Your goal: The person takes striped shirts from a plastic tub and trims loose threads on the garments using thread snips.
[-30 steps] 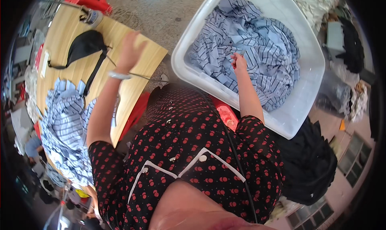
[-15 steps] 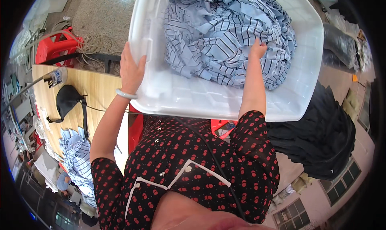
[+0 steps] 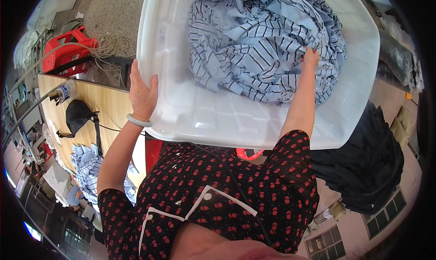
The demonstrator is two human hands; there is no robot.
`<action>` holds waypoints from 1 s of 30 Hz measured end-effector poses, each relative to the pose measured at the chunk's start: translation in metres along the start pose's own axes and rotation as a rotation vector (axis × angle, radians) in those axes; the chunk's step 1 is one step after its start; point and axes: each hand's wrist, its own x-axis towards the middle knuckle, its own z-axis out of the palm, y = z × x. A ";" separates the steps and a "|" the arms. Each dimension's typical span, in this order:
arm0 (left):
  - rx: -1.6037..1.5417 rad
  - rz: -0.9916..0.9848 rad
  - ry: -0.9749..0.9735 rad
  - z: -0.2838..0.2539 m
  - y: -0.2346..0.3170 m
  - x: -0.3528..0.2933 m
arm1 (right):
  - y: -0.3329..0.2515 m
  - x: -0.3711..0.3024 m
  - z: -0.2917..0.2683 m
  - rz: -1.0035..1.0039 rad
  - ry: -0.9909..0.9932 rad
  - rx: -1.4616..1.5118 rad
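pale wood table [image 3: 116, 103] on the left, black pouch [image 3: 78, 117] on it; then the left hand [image 3: 143, 96], spread wide, thumb apart, against the left side of the white tub [image 3: 200, 114]; a flat palm there should steady the wall without bending it; striped blue cloth [image 3: 254, 51] lies heaped inside the tub, and the right hand [image 3: 310, 58] reaches into its right part, fingers bent, tips hidden, so i cannot tell whether they grip; best done, i'd judge, with a loose wrist and a whole fold, not one edge; black fabric [image 3: 363, 164] heaps up beyond, far right
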 end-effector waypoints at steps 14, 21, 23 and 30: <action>-0.062 -0.042 -0.052 0.001 0.007 -0.002 | -0.051 -0.164 -0.073 0.014 -0.648 0.509; -0.051 0.422 0.138 0.008 -0.001 -0.021 | -0.079 -0.315 -0.068 -0.145 -1.015 0.450; -0.410 0.372 -0.138 0.009 0.008 -0.029 | -0.091 -0.349 -0.074 -0.174 -1.015 0.464; -1.394 -0.421 -1.161 -0.008 0.066 0.001 | -0.100 -0.424 -0.075 -0.385 -1.302 0.312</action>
